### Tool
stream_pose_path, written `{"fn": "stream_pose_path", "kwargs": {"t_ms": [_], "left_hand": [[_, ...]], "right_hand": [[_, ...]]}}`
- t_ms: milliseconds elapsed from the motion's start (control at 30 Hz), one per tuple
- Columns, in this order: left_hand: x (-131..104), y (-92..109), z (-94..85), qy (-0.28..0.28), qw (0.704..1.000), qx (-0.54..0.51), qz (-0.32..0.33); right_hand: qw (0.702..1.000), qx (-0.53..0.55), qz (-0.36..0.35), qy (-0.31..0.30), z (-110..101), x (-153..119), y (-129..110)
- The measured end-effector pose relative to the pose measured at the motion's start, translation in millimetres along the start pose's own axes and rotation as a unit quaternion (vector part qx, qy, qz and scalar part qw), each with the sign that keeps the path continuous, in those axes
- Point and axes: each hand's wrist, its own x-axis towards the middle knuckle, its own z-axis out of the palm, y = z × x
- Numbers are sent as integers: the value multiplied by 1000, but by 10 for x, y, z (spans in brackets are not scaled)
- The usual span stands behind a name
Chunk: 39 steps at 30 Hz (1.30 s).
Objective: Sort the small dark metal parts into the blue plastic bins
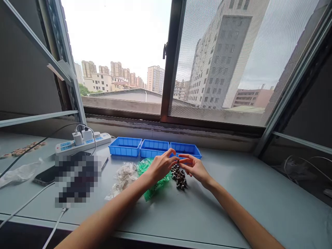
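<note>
Left hand [161,165], right hand [196,169] near one metal-parts pile [180,179]; three blue bins [152,153] behind.

Head cam, facing fwd & down over desk [238,169] (window [171,62] ahead), fairly nr.; exact tilt hard to tell.

Bins [124,151]: showing solid blu
Plastic [158,186]: showing translucent grn
Baggies [127,173]: looking clear/whitish
Metal pcs [179,178]: showing silvery + dk brn
Desk [233,207]: showing lt gry-blu
Pwr strip [83,145]: showing wht w/ blu panels
</note>
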Motion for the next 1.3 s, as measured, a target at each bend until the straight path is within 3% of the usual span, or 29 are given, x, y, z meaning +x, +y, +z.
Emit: {"fn": "stream_pose_path", "kwargs": {"t_ms": [433, 667, 967, 1300], "left_hand": [[3, -3, 13, 30, 1000, 2, 0], [16, -55, 30, 22, 1000, 6, -19], [21, -49, 16, 8, 999, 15, -35], [33, -30, -7, 20, 998, 4, -64]], "right_hand": [[999, 28, 9, 37, 30, -16, -75], [988, 36, 7, 150, -49, 7, -136], [957, 17, -12, 289, -210, 64, -9], [954, -16, -32, 299, -242, 82, 39]]}}
